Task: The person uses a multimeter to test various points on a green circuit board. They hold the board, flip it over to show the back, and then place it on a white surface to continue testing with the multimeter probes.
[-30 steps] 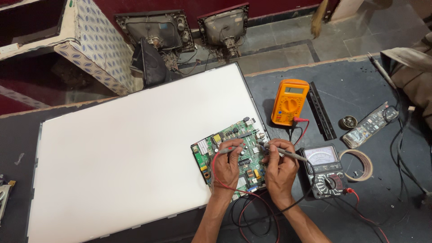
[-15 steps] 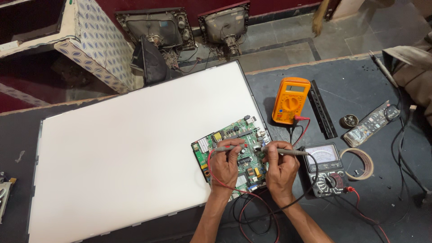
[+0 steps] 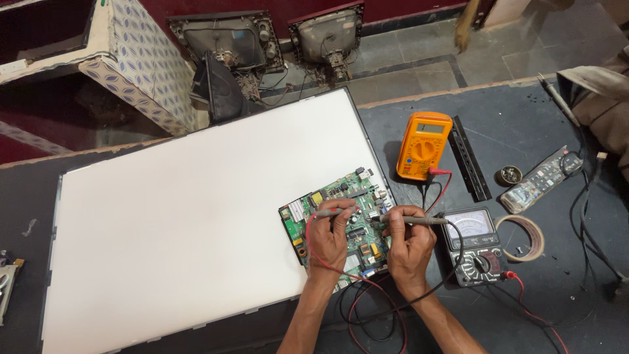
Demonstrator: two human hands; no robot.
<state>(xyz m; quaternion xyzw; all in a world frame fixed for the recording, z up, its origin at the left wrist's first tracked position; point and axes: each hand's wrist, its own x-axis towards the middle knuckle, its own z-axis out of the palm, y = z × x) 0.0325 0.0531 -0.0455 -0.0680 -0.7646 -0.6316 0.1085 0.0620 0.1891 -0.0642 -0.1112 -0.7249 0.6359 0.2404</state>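
The green circuit board (image 3: 337, 223) lies on the lower right part of a large white panel (image 3: 196, 216), just left of a black analog meter (image 3: 473, 246). A probe tip could slip across the closely packed components and bridge 2 contacts, since both tips sit near each other. The left hand (image 3: 329, 237) is closed around a red probe (image 3: 325, 213), pressing it onto the board. The right hand (image 3: 409, 246) pinches a grey probe (image 3: 413, 220) lying nearly flat, its tip pointing left. Both wrists bend downward over the board's lower edge. An orange multimeter (image 3: 423, 145) stands further up, apart.
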